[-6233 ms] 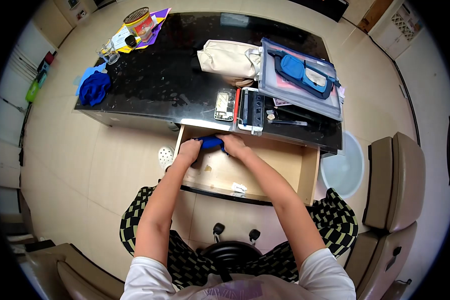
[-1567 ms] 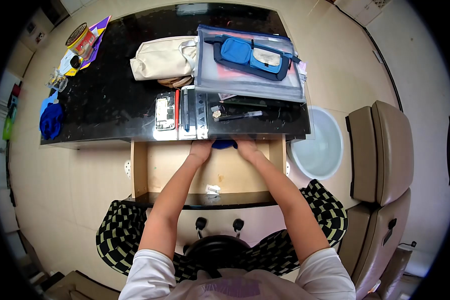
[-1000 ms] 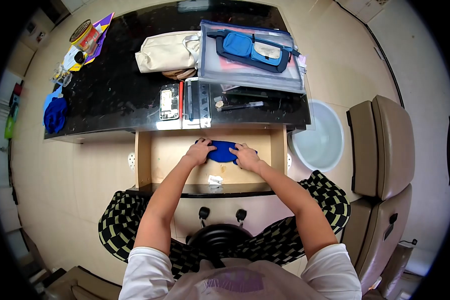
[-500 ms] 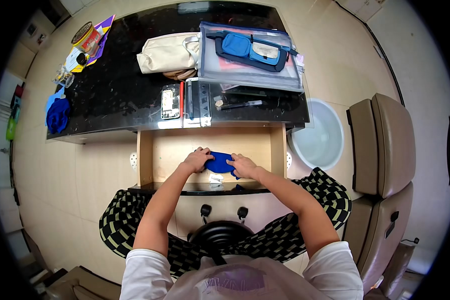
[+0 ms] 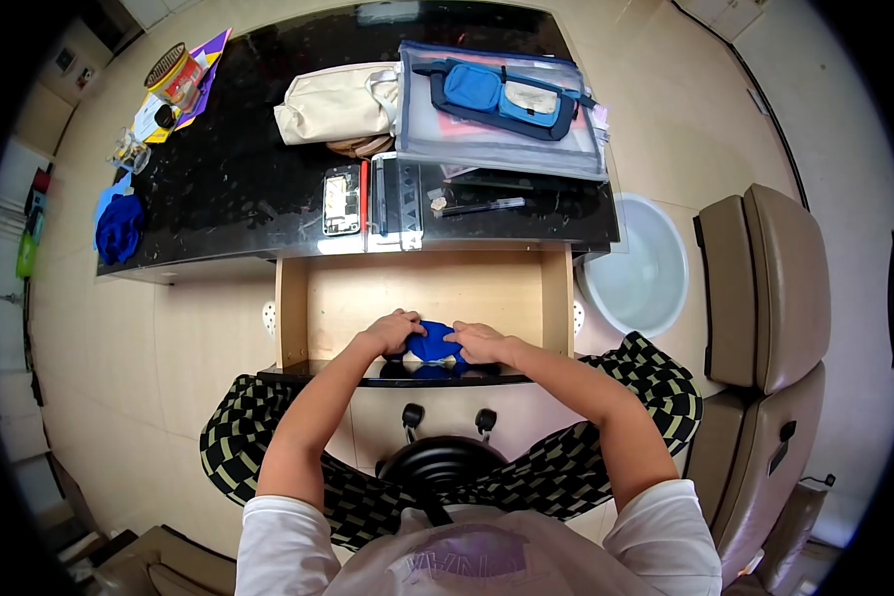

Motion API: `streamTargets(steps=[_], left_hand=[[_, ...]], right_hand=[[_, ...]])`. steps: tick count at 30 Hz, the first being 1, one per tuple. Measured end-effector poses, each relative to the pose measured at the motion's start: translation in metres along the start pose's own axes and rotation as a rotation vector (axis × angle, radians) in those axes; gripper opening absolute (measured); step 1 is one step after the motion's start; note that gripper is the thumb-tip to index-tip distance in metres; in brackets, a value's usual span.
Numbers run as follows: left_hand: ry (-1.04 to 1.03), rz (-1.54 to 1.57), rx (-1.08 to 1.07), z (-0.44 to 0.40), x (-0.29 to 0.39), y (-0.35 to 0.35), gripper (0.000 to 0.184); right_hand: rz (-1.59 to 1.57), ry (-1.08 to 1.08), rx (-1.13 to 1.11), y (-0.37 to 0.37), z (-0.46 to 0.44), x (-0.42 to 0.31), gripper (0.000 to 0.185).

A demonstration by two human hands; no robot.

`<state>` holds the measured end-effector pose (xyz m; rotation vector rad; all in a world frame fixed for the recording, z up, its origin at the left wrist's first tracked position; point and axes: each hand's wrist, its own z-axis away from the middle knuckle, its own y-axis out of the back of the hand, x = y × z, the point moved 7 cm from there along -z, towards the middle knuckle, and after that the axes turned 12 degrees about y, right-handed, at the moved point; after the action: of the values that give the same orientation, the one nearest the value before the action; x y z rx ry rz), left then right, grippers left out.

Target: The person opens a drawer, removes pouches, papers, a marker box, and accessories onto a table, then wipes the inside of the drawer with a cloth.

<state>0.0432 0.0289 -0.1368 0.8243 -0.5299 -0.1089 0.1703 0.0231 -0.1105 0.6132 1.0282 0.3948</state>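
A blue cloth is stretched between my two hands, low over the front of the open wooden drawer. My left hand pinches its left end. On the other side my right hand grips the right end, fingers closed on the fabric. Part of the cloth hangs near the drawer's dark front panel. A small white thing beneath the cloth is almost wholly hidden.
On the black table lie a cream pouch, a mesh bag with a blue pencil case, an opened phone, pens and another blue cloth. A basin stands right; brown seats beyond.
Both hands have moved toward me with the blue cloth, to the drawer's front. The cloth now covers most of the white thing that showed before.
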Motion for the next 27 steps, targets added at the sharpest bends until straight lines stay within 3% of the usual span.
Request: streamTargets(steps=[12,27], left_hand=[[-0.055,0.051,-0.163,-0.003,0.002,-0.021,0.044],[0.093,0.012,-0.366,-0.006,0.004,-0.034,0.044]], right_hand=[[-0.183,-0.084,-0.081,-0.019,-0.017,0.014,0.045],[-0.422,-0.235,-0.226,-0.039,-0.034,0.029,0.043]])
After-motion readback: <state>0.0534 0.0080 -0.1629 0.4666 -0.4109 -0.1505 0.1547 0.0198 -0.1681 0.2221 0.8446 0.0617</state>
